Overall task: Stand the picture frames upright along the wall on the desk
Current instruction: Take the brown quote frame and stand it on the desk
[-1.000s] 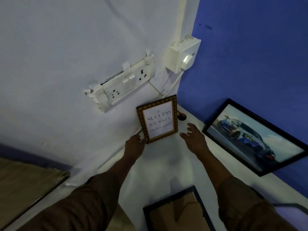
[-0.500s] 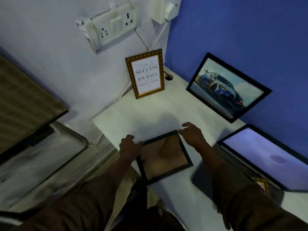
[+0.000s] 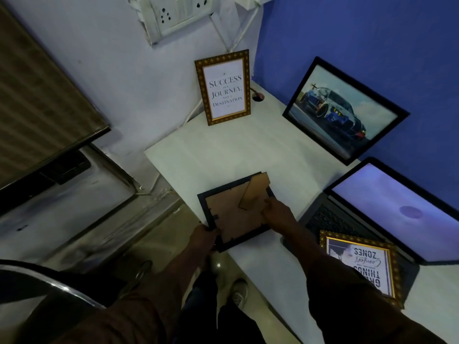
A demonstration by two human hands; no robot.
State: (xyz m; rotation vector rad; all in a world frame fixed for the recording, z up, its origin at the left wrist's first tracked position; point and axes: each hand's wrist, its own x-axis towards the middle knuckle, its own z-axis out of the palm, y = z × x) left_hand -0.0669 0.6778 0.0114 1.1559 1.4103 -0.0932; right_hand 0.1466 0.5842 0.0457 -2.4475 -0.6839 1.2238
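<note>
The step in hand is the third frame: the person is working on a black frame point(image 3: 236, 214) that is lying face down, backing board up, at the near edge of the white desk point(image 3: 223, 155), at about 6 o'clock from the desk's middle. The left hand point(image 3: 203, 235) is gripping the frame's near-left corner, fingers closed over the rim. The right hand point(image 3: 278, 212) is resting at the frame's right side with fingertips at the cardboard stand point(image 3: 254, 191), which is lifting away from the backing; whether those fingers are pinching the stand or only pressing beside it cannot be told. Two frames are already standing: a gold frame point(image 3: 224, 88) at 12 o'clock against the pale wall, and a car picture point(image 3: 340, 110) at 2 o'clock leaning on the blue wall. A second gold frame point(image 3: 362, 266) is lying on the laptop point(image 3: 387, 209) at 4 o'clock, not yet stood up. In my judgement, the next move calls for swinging the stand fully out, turning the black frame face forward, and setting it down by a wall in a free gap. The stand looks thin and may fold if pushed hard.
</note>
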